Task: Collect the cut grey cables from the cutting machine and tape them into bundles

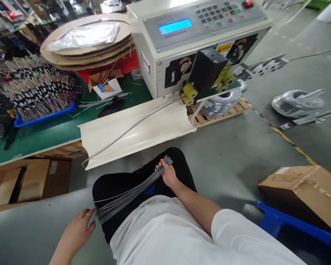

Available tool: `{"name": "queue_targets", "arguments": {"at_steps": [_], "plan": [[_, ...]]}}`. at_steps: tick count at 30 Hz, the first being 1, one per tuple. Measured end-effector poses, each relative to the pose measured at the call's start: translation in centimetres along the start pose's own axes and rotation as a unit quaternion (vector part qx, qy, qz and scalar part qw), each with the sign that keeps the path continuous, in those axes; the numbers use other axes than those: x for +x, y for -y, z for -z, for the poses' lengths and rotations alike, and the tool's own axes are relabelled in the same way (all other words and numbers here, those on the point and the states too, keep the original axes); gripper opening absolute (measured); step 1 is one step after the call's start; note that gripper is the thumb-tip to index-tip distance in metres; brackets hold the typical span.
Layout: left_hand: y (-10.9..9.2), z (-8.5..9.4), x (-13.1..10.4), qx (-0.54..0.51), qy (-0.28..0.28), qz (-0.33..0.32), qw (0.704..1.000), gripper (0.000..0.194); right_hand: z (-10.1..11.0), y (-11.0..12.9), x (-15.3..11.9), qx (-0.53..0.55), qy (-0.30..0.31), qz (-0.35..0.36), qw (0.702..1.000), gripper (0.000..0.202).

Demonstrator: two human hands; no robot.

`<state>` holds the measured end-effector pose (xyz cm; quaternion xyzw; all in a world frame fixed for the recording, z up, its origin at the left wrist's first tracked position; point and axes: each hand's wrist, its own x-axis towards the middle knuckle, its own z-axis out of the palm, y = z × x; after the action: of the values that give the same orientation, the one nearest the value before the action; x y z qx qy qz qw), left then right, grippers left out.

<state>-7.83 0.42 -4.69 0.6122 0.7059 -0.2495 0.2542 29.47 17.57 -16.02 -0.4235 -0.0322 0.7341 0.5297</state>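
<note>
Pinching one bundle of thin grey cables (pixel 132 195) over black trousers (pixel 182 162), right hand (pixel 169 175)'s at one end; left hand (pixel 78 228), fingers loosely spread, hovers by the other. One grey cord (pixel 132 128) overhangs one curved cream tray (pixel 154 130); loads of floor (pixel 223 165) rightward.

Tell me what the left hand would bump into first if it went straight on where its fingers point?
Probably the loose end of the grey wire bundle lying across the black trousers. The left hand looks almost at it, though this single view leaves depth, and whether they touch, unclear.
</note>
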Motion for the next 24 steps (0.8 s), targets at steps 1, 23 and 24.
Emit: {"name": "queue_targets", "arguments": {"at_steps": [1,23,24], "plan": [[-0.8,0.2,0.6,-0.005,-0.022,-0.016,1.000,0.050,0.0,0.0,0.0,0.005,0.007,0.002,1.000,0.024],[-19.6,18.5,9.1,-0.017,-0.458,-0.192,0.868,0.072,0.4,-0.1,0.4,-0.037,0.004,-0.009,0.999,0.036],[-19.2,18.1,9.0,-0.012,-0.455,-0.190,0.870,0.072,0.4,-0.1,0.4,-0.037,0.004,-0.013,0.999,0.037]]}}
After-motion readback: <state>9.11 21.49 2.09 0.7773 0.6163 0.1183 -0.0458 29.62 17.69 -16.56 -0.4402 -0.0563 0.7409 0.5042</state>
